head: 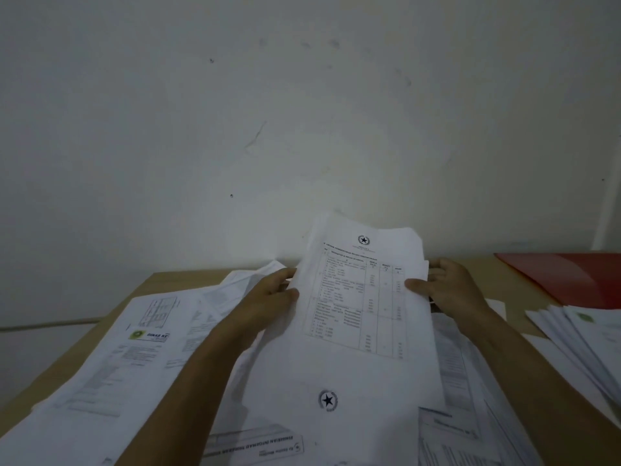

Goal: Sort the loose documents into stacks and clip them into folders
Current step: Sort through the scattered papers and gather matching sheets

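In the head view, nearest the camera lies a sheet bearing a star emblem [327, 400], part of the loose documents [141, 358] spread unsorted across the wooden table [161, 280], some overlapping and turned at different angles. Above them, both hands hold up a sheaf of papers [361, 290] with a printed table on its top page, tilted up toward the wall. The left hand [268, 294] grips the sheaf's left edge, thumb on the front and fingers curled behind; the right hand [447, 287] pinches the right edge the same way.

To the right, a fanned stack [578, 334] of pages rests on the table, and beyond it a red folder [568, 277] lies flat, apparently with nothing clipped in; no clip is visible.

I judge the task to be in its early part: one stack looks begun, a sheaf is being gathered or squared, most pages remain scattered, and the clipping into folders is not yet done.
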